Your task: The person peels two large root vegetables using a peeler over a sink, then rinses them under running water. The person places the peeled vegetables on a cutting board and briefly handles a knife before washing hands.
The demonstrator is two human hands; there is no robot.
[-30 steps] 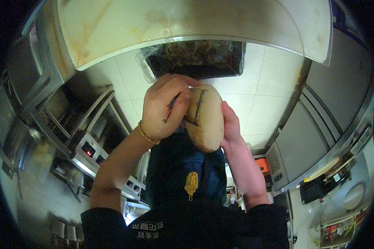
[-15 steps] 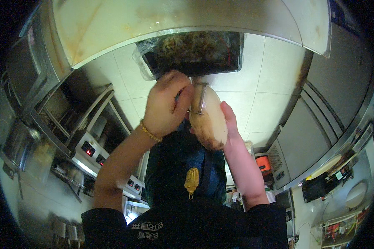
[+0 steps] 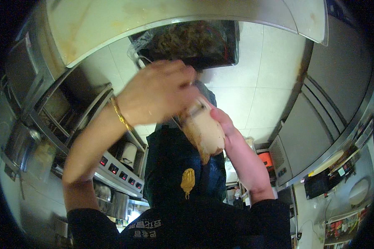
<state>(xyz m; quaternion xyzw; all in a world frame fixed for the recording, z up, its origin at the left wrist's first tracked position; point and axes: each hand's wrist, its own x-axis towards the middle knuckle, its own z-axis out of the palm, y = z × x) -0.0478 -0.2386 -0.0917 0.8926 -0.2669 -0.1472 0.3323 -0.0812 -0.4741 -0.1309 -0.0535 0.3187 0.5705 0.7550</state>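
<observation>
Over tiled floor (image 3: 233, 99), the pale tuber (image 3: 204, 129) slants lengthwise, upper left to lower right, near end toward the torso (image 3: 166, 224). Fingers of the right hand (image 3: 225, 123) clamp it; for the blurred left hand (image 3: 160, 93), I cannot tell. Ahead, a whitish counter (image 3: 174, 10).

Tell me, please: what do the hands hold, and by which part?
Right hand: a pale, partly peeled vegetable, by its right side. Left hand: a peeler, apparently by its handle, though blurred.

Root (image 3: 205, 130) shows cream, brown patches | bracelet (image 3: 120, 115) is gold | shirt (image 3: 187, 226) is black, white print | tray (image 3: 223, 62) is black | floor (image 3: 237, 99) is pale, grid-lined
</observation>
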